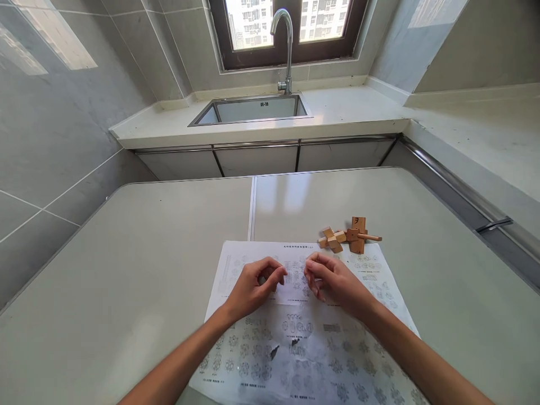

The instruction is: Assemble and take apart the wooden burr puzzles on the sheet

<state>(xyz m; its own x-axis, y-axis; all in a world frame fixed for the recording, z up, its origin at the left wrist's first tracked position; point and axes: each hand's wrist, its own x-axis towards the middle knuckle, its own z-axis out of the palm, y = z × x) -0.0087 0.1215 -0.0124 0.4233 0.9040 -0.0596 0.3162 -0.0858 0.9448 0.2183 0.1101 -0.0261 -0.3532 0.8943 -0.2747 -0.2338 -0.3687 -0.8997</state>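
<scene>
My left hand [260, 283] is over a printed sheet [291, 315], its fingers curled and the thumb tip close to the index finger. Facing it across a small gap, my right hand [331, 281] is curled in the same way, fingertips drawn together. I see nothing in either hand. Small line drawings of interlocking puzzles cover the sheet, which has two torn holes near its middle. Just beyond my right hand, at the sheet's top edge, lie a light wooden burr puzzle [332, 240] and a browner wooden puzzle [358, 235] with a peg pointing right; they appear to touch.
The sheet lies on a pale table [126, 281] with a seam [252, 208] running away from me. Behind the table are a white counter [346, 109], a sink [253, 109] and a tall faucet [289, 50] below a window. A tiled wall [63, 124] rises on the left.
</scene>
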